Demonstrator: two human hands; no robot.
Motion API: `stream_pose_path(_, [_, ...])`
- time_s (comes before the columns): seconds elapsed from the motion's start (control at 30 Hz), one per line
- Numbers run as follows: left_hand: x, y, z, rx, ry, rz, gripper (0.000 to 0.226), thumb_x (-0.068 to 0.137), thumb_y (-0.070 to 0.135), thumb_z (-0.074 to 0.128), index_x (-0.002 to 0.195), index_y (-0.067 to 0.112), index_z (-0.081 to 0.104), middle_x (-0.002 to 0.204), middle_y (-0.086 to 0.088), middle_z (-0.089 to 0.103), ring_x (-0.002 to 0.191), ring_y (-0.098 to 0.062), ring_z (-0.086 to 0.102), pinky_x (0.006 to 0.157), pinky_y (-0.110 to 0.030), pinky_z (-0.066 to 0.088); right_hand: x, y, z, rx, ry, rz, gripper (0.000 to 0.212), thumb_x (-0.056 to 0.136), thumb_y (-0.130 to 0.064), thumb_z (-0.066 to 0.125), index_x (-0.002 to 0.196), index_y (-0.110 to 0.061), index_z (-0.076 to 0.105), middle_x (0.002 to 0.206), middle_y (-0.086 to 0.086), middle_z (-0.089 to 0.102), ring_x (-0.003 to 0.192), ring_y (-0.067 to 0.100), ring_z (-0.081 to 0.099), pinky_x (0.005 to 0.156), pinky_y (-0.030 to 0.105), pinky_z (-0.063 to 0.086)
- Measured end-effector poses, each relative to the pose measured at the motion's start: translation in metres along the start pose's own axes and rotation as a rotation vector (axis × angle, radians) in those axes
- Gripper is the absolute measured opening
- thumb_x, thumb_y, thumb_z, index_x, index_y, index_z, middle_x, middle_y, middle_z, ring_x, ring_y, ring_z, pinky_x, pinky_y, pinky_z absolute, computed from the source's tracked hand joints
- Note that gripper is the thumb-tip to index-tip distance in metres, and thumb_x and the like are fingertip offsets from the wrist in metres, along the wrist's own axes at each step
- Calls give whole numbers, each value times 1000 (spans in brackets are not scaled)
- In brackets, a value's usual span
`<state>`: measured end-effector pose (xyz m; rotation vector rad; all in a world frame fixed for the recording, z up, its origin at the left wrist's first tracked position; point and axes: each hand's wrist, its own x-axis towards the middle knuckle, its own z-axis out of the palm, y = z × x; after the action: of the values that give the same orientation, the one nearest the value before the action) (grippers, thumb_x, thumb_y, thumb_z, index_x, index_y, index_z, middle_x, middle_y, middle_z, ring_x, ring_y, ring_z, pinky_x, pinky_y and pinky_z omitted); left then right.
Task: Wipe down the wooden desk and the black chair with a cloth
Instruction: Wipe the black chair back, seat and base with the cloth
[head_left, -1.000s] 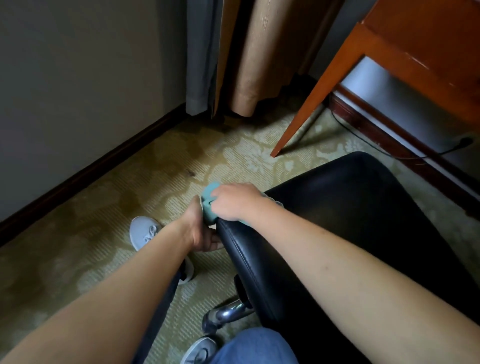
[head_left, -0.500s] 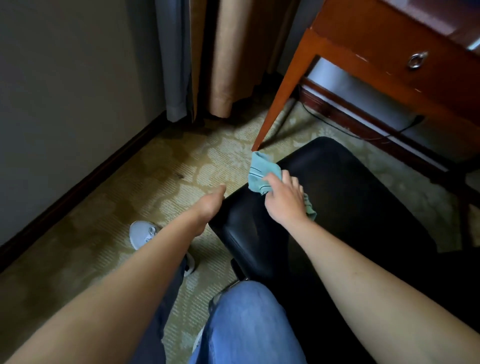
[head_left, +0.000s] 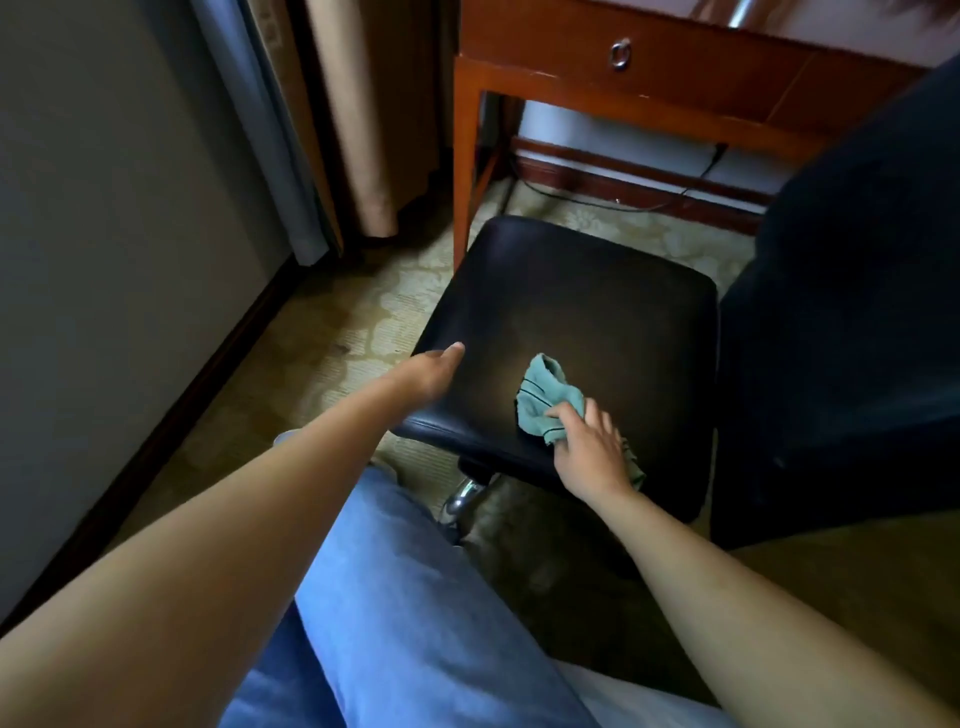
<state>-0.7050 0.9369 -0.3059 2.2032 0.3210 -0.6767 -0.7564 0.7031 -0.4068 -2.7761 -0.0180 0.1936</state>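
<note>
The black chair's seat (head_left: 576, 306) fills the middle of the view, with its dark backrest (head_left: 852, 312) rising at the right. My right hand (head_left: 589, 449) presses a bunched teal cloth (head_left: 545, 397) onto the near part of the seat, fingers spread over the cloth. At the seat's left front corner my left hand (head_left: 428, 371) rests against the edge, thumb on top; its fingers are hidden below the rim. The wooden desk (head_left: 649, 67) stands behind the chair, showing a drawer with a ring pull.
A grey wall with dark skirting runs along the left. Curtains (head_left: 353, 114) hang in the far corner beside the desk leg (head_left: 465, 161). A black cable (head_left: 613, 205) trails under the desk. My jeans-clad leg (head_left: 415, 597) is below; the chair's chrome base (head_left: 462, 499) shows under the seat.
My head has risen, bringing the whole seat and desk front into view. The right hand slid the cloth from the seat's edge onto its top surface. The left hand stays at the corner.
</note>
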Motion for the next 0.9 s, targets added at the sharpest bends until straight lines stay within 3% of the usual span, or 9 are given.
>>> stream_pose_path(0.37, [-3, 27, 69, 413, -120, 75, 57, 108, 46, 34, 157, 17, 35, 160, -12, 36, 147, -31, 34, 119, -37, 25, -10, 103, -28, -5, 195, 192, 40, 94, -16, 60, 126, -36, 52, 139, 2, 45, 133, 27, 36, 111, 45, 31])
stream_pose_path(0.53, [25, 51, 94, 508, -142, 160, 51, 108, 29, 40, 157, 16, 33, 163, -13, 29, 147, -32, 35, 118, -33, 26, 19, 122, -29, 97, 347, 438, 42, 92, -15, 62, 128, -36, 55, 142, 5, 44, 131, 29, 38, 108, 46, 31])
stream_pose_path(0.63, [40, 70, 103, 559, -151, 214, 51, 105, 12, 40, 155, 17, 36, 160, -14, 33, 142, -35, 40, 114, -35, 32, 34, 129, -34, 102, 345, 475, 42, 91, -14, 60, 126, -36, 58, 139, 4, 46, 126, 30, 41, 106, 45, 33])
stream_pose_path(0.7, [53, 81, 103, 564, -138, 212, 58, 102, 9, 42, 158, 18, 29, 163, -12, 29, 141, -36, 40, 116, -40, 36, 32, 121, -34, 118, 329, 518, 42, 88, -18, 61, 126, -37, 58, 137, 4, 48, 122, 32, 44, 104, 47, 36])
stream_pose_path(0.77, [67, 93, 100, 568, -124, 208, 66, 100, 8, 44, 161, 18, 22, 165, -12, 23, 146, -36, 34, 118, -45, 33, 15, 96, -24, 89, 299, 445, 45, 82, -21, 65, 123, -38, 59, 129, 5, 52, 114, 35, 48, 97, 48, 40])
stream_pose_path(0.9, [90, 114, 95, 532, -69, 228, 70, 98, 7, 50, 161, 17, 20, 165, -12, 23, 146, -35, 33, 116, -46, 36, -30, 52, 4, 71, 210, 3, 46, 75, -23, 56, 118, -38, 59, 122, 2, 54, 108, 31, 50, 91, 46, 45])
